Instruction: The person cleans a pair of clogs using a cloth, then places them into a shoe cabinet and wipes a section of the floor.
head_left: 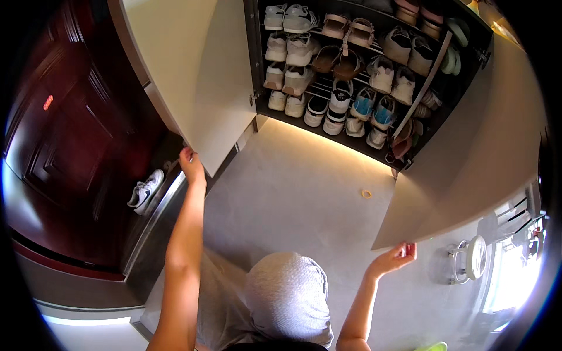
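Note:
A shoe cabinet stands ahead with both doors swung wide. My left hand [192, 166] is closed on the lower corner of the pale left cabinet door [205, 76]. At the bottom edge of the right cabinet door [462, 158], my right hand [394, 260] has its fingers curled against the door. Inside, several pairs of shoes stand on racks, among them white sneakers [300, 50], brown shoes [348, 62], pink sandals [358, 33] and blue-and-white sneakers [383, 112]. Pale green footwear [451, 61] sits in the narrow compartment on the right.
A dark red door [70, 128] fills the left side, with a white sneaker [146, 191] lying by its sill. On the grey floor [293, 199] are a small yellow ring [366, 193] and, to the right, a white stool [475, 257]. My grey-clothed knee [287, 289] is below.

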{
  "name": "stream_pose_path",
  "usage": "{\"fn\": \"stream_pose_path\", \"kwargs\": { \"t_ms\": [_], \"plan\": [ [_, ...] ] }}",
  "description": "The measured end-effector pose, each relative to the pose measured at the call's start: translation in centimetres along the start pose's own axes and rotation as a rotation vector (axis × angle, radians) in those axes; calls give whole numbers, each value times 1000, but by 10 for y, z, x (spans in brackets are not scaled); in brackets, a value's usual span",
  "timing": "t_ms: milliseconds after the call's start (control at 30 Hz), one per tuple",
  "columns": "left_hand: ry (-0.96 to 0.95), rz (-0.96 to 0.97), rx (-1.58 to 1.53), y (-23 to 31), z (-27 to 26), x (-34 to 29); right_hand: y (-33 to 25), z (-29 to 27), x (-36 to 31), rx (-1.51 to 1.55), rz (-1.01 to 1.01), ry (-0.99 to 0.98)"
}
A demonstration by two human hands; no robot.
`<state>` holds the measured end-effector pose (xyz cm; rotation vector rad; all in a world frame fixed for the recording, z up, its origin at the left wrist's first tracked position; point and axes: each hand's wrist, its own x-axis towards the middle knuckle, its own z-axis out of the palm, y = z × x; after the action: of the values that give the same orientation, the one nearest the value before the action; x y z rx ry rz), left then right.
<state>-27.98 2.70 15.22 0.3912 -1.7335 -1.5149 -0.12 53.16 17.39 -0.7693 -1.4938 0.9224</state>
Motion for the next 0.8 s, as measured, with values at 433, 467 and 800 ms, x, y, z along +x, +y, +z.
{"fn": "stream_pose_path", "kwargs": {
  "t_ms": [433,467,800],
  "plan": [
    [-259,72,-129,79,140,-193,-44,154,-64,134,-317,-753],
    [-337,73,-132,78,152,-202,-44,171,-62,154,-327,-788],
    [-876,-13,-152,78,292,-214,-13,299,-23,65,-408,-921]
  ]
}}
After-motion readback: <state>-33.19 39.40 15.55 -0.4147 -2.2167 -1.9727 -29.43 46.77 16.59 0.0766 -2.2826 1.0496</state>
